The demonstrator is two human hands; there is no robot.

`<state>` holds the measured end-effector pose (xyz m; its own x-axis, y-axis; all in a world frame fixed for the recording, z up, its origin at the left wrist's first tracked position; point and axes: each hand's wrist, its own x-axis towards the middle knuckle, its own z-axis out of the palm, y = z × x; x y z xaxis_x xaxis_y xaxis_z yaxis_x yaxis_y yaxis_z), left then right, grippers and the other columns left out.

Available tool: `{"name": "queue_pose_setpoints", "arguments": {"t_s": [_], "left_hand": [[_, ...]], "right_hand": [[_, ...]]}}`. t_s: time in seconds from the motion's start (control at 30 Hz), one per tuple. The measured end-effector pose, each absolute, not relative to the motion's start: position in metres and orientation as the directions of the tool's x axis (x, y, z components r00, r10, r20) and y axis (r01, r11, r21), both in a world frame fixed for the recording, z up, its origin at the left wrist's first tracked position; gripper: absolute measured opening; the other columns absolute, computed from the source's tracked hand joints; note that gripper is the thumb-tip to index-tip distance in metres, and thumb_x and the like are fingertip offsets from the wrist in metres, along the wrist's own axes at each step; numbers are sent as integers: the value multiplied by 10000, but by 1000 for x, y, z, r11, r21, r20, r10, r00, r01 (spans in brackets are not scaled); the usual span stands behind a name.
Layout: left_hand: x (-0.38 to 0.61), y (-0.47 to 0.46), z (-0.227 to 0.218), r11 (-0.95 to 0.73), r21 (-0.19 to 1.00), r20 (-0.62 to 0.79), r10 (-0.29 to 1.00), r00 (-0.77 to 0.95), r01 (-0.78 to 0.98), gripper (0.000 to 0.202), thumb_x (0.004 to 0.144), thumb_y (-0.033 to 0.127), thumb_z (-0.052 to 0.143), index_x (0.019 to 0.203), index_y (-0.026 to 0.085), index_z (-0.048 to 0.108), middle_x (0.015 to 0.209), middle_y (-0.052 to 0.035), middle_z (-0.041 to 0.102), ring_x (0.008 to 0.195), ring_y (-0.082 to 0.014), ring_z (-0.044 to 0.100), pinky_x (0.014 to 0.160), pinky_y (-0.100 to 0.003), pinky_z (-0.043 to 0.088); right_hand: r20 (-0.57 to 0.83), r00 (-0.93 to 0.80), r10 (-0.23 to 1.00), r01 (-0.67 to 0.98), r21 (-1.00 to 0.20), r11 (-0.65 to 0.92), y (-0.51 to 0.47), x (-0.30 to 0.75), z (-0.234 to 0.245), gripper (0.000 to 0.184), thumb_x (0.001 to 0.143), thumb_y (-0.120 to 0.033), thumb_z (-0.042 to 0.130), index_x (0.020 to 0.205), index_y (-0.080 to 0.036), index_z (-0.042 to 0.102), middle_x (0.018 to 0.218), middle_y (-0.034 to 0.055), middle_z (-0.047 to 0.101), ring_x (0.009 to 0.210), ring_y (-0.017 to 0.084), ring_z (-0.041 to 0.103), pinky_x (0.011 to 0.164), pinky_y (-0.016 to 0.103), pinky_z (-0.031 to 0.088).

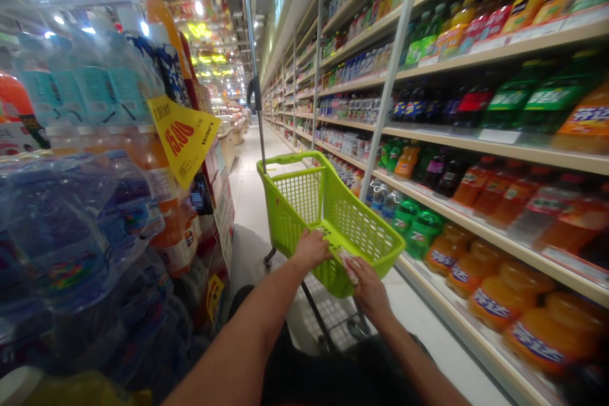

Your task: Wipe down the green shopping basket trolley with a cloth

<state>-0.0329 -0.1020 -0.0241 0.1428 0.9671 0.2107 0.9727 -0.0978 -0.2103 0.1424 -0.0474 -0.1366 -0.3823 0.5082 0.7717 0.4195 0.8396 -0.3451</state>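
A lime-green plastic shopping cart basket (354, 219) stands in the aisle in front of me on a metal frame. My left hand (311, 248) is closed over the near rim of the basket. My right hand (367, 288) grips the same rim a little to the right and also pinches a small whitish item (349, 264) against it that I cannot make out. Inside, the basket looks bare.
Shelves of soda bottles (499, 304) run along the right, very close. On the left a stack of large water and drink bottles (80, 203) carries a yellow price tag (183, 136). The white-floored aisle (250, 184) stretches ahead; a grey pole (254, 76) rises beyond the cart.
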Motion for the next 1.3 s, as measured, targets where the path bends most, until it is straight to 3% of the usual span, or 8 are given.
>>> {"name": "queue_pose_setpoints", "arguments": {"t_s": [0.27, 0.47, 0.6, 0.77, 1.0, 1.3], "left_hand": [[8, -91, -32, -42, -142, 231, 970, 75, 989, 302, 877, 353, 434, 1015, 157, 617, 1056, -94, 598, 1069, -225, 489, 954, -430, 338], [9, -88, -31, -164, -128, 204, 961, 188, 978, 405, 861, 208, 373, 1255, 216, 463, 1233, -78, 543, 1197, -234, 413, 1050, -553, 197], [-13, -84, -21, -78, -118, 139, 986, 94, 990, 500, 850, 172, 345, 1349, 179, 344, 1430, -79, 362, 1320, -232, 275, 1078, -548, 154], [-58, -84, 0, 91, -176, 147, 987, -65, 980, 541, 831, 143, 352, 1372, 142, 324, 1456, -109, 310, 1348, -246, 229, 1094, -546, 98], [-78, -98, 2, 162, -203, 154, 979, -132, 966, 634, 794, 138, 403, 1409, 149, 245, 1500, -102, 190, 1380, -255, 125, 1095, -553, 82], [-71, -125, 3, 180, -158, 155, 975, -156, 971, 662, 772, 153, 426, 1407, 117, 242, 1488, -136, 215, 1374, -287, 122, 1079, -559, 138]], "right_hand": [[729, -397, 557, 499, -338, 798, -15, 181, -137, 344, 833, -258, 365, 993, -207, 665, 1066, 93, 638, 1047, 215, 566, 903, 402, 484], [668, -428, 609, 567, -326, 756, 17, 220, -131, 356, 799, -247, 365, 960, -196, 679, 1076, 94, 644, 1031, 224, 582, 902, 409, 480], [623, -441, 646, 630, -298, 717, 37, 242, -123, 372, 751, -199, 381, 964, -193, 685, 1090, 94, 642, 1036, 231, 584, 878, 392, 492], [589, -440, 678, 692, -260, 674, 55, 257, -120, 436, 664, -124, 378, 980, -165, 676, 1103, 101, 635, 1036, 227, 586, 877, 372, 489], [658, -285, 697, 756, -292, 585, 50, 248, -121, 403, 650, -130, 381, 927, -166, 671, 1069, 101, 625, 1011, 243, 580, 849, 372, 486], [797, -257, 547, 665, -265, 698, 16, 211, -119, 433, 660, -96, 355, 993, -196, 613, 1086, 77, 575, 1148, 250, 446, 996, 445, 354]]}}
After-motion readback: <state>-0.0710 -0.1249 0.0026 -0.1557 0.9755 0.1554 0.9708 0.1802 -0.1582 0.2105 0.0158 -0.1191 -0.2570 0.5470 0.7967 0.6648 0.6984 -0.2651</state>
